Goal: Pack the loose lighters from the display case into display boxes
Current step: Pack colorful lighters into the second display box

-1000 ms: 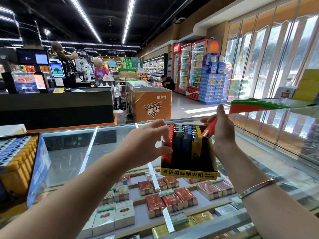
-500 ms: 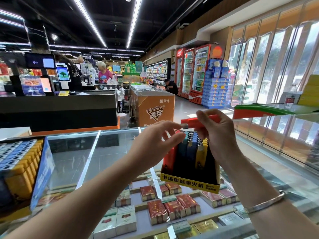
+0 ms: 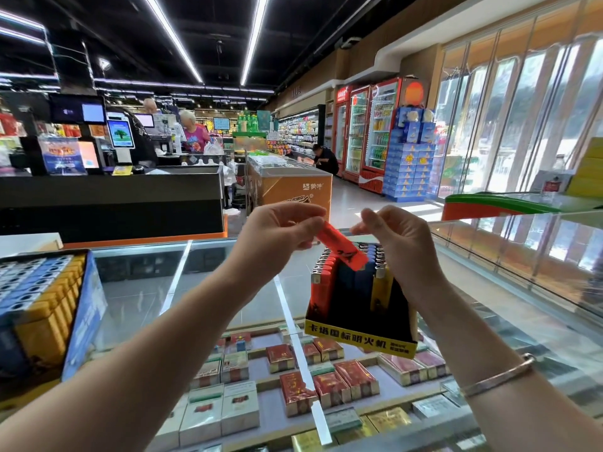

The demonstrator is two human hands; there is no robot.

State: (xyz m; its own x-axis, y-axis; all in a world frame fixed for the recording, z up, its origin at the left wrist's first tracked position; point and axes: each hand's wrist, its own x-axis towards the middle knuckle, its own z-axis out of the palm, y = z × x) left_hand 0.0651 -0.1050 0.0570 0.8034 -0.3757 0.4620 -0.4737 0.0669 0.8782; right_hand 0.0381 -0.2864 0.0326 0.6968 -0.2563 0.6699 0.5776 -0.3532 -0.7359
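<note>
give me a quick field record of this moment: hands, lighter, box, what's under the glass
left hand: pinches one end of the red lighter
right hand: fingers curled beside the lighter's far end, contact unclear
red lighter: tilted, held above the box
display box: yellow front, on the glass counter, rows of red, dark blue and yellow lighters standing upright
glass counter: cigarette packs lie beneath it
second box: far left, blue and yellow lighters
task state: red lighter not yet in the box
</note>
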